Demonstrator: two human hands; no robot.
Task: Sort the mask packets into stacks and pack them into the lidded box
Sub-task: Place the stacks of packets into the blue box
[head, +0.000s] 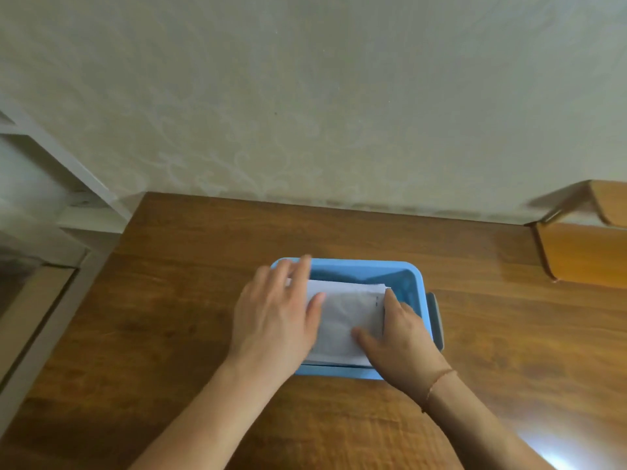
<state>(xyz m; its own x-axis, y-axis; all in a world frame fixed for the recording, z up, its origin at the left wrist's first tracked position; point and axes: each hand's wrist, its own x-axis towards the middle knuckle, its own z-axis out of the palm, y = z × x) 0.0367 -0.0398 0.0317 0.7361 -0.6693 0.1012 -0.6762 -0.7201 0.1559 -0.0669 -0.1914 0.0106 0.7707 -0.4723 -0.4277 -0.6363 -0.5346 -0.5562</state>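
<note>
Head view: a blue box (412,276) sits on the wooden worktop (169,317), about midway between the left and right edges and nearer the far edge, which meets a pale patterned wall (305,96). A grey latch (436,320) shows on the box's right side. A stack of white packets (349,320) lies inside the box, filling most of the left and near part; the far right corner of the box interior shows bare blue.

The left hand (276,320) lies flat over the left end of the stack, fingers straight and spread, their tips reaching the box's far left rim; it grips nothing. The thumb rests on the top packet. The right hand (400,337) presses on the right end of the stack, its forefinger stretched along the packets' right edge and its thumb laid across the top packet near the near side; whether the other fingers curl under the stack I cannot tell. A thin red cord (437,385) circles the right wrist.

At the worktop's right far corner stands an orange-brown wooden piece (583,252), blurred. Left of the worktop is a white frame (68,178)
</note>
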